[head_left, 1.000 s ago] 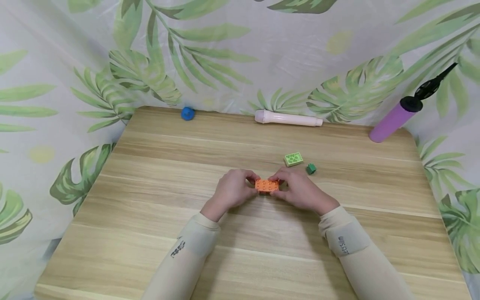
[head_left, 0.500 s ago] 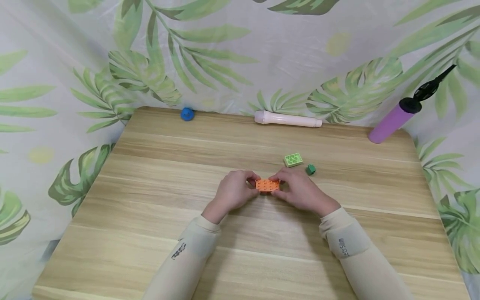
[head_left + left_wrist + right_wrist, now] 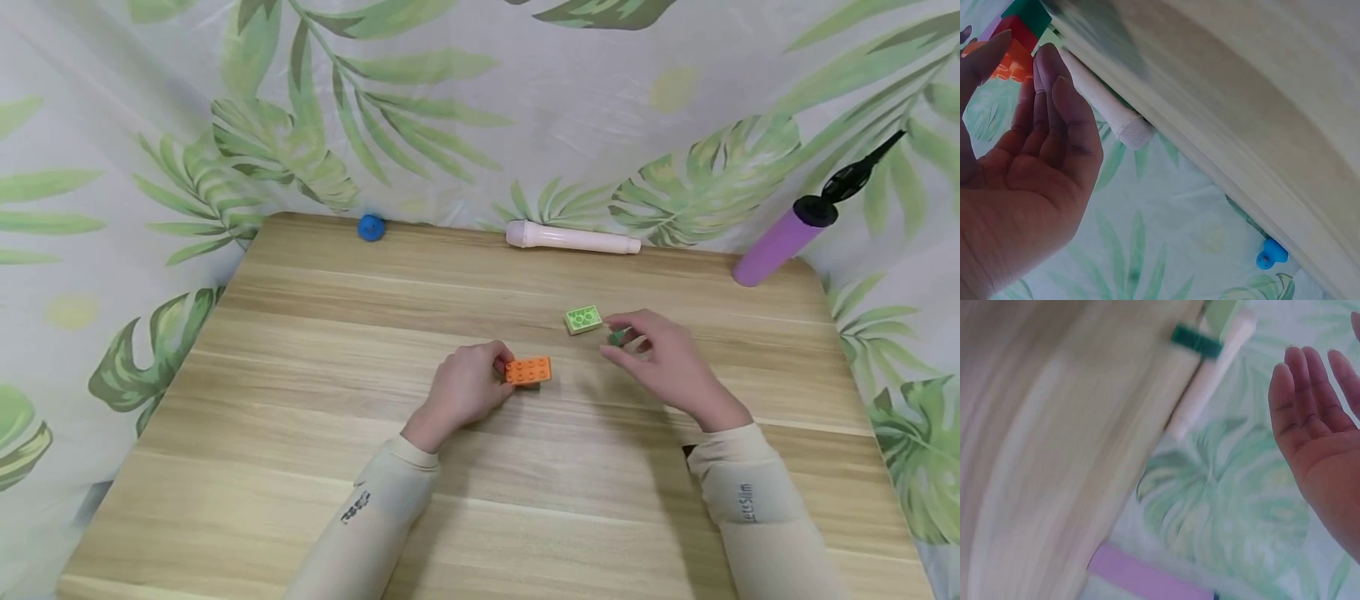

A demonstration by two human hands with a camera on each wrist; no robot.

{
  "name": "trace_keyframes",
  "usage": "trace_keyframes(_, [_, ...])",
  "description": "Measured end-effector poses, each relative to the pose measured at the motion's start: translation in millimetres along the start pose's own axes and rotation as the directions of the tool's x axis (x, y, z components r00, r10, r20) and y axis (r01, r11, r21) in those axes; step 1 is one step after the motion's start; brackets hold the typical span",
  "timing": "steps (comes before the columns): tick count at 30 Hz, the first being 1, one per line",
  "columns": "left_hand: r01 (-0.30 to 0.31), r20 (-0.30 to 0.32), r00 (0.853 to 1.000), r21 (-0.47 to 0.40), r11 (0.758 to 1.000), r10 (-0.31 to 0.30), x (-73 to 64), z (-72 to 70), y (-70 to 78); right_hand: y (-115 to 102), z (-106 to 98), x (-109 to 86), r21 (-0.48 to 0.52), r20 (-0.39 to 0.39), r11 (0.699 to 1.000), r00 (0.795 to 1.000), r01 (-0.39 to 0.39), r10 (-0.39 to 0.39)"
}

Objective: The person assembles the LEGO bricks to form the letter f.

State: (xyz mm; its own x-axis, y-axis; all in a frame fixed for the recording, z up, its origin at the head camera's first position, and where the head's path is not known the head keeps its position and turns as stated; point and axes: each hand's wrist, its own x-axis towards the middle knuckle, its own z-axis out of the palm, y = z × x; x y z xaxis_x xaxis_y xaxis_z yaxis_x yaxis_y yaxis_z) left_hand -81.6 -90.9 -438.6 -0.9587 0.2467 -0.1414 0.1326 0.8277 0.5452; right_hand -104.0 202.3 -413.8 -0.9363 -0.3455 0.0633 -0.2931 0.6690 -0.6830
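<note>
My left hand (image 3: 468,382) pinches a stack of toy building bricks by its left end, near the middle of the table. On top is an orange brick (image 3: 528,369), studs up. Beneath it, the left wrist view shows a red brick (image 3: 1013,32) and a green brick (image 3: 1034,15). My right hand (image 3: 667,354) is over to the right, thumb and forefinger spread on either side of a small dark green brick (image 3: 616,338), which they partly cover. In the right wrist view its fingers (image 3: 1304,394) look extended. A light green brick (image 3: 582,319) lies hollow side up just beyond.
Along the table's back edge lie a small blue object (image 3: 371,227) and a pale pink microphone (image 3: 573,238). A purple hand pump (image 3: 776,246) with a black nozzle leans at the back right. Leaf-patterned cloth (image 3: 420,100) hangs behind the wooden table (image 3: 337,350).
My right hand has let go of the orange brick and moved right and away to the small dark green brick. The left hand keeps hold of the stack, now slightly tilted.
</note>
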Motion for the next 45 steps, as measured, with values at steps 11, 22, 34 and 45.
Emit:
trace_keyframes(11, [0.021,0.01,1.0,-0.033,0.999,-0.021,2.7,-0.7,1.2,16,-24,-4.8,-0.055,-0.179,0.998,0.983,-0.038,0.028])
trace_keyframes(22, [0.024,0.023,0.999,-0.049,0.999,-0.023,2.9,-2.1,2.3,20,-18,5.0,-0.11,-0.083,0.988,0.992,-0.108,0.099])
trace_keyframes(34, [0.018,0.029,0.999,-0.063,0.998,-0.016,2.4,-1.5,1.7,21,2,27.7,-0.366,0.11,0.92,0.975,-0.138,0.19])
trace_keyframes(45, [0.018,0.028,0.999,-0.055,0.998,-0.016,1.7,-3.9,0.8,25,3,24.9,-0.361,0.11,0.922,0.975,-0.141,0.193])
